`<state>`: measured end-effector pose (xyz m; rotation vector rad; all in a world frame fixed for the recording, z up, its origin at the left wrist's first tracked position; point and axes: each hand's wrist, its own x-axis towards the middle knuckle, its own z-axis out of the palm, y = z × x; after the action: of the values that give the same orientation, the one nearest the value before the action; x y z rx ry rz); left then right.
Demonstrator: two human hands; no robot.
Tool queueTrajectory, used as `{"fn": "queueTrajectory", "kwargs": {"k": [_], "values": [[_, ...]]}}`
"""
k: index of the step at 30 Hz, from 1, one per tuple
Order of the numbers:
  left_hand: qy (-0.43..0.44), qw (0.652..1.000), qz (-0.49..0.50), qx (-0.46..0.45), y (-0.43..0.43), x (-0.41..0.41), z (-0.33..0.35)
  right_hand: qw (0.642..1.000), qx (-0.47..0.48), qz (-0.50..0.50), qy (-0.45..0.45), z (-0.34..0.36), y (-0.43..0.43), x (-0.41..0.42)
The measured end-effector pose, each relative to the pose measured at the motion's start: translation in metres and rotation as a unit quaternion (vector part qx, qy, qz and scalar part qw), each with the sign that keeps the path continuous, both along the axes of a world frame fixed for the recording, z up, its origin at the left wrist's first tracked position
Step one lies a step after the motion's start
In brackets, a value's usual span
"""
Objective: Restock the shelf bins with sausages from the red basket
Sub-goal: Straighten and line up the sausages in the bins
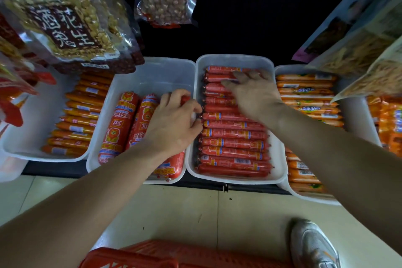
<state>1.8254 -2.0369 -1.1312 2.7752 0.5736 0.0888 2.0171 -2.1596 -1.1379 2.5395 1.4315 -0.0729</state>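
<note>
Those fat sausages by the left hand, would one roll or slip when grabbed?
Probably rolls: the fat sausages are round tubes lying loose in their bin. The glossy film looks slippery. They lie straight, so likely stiff.

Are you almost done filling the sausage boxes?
Partly. The white plastic bin of thin red sausages looks full; the right hand rests on them. The left hand grips a fat orange-red sausage in the neighbouring white bin, whose back half is bare. What remains in the red plastic basket is hidden.

dim overall | shelf back black | right hand (253,95) motion-blurred | edges fisheye-warped
</note>
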Motion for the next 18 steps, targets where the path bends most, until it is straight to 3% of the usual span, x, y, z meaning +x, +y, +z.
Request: {"fn": "queueTrajectory", "kwargs": {"k": [5, 11, 18], "values": [[-0.015, 1.000, 0.014, 0.004, -0.004, 0.055, -0.003, 0.998, 0.016, -0.038, -0.038, 0.002, -0.006, 0.016], [0.094, 0.987, -0.026, 0.129, -0.001, 0.100, -0.022, 0.998, -0.016, -0.050, -0.020, -0.002, -0.022, 0.031], [0.157, 0.978, -0.017, 0.134, 0.002, 0.112, -0.028, 0.994, -0.018, -0.087, -0.056, -0.003, -0.011, 0.033]]}}
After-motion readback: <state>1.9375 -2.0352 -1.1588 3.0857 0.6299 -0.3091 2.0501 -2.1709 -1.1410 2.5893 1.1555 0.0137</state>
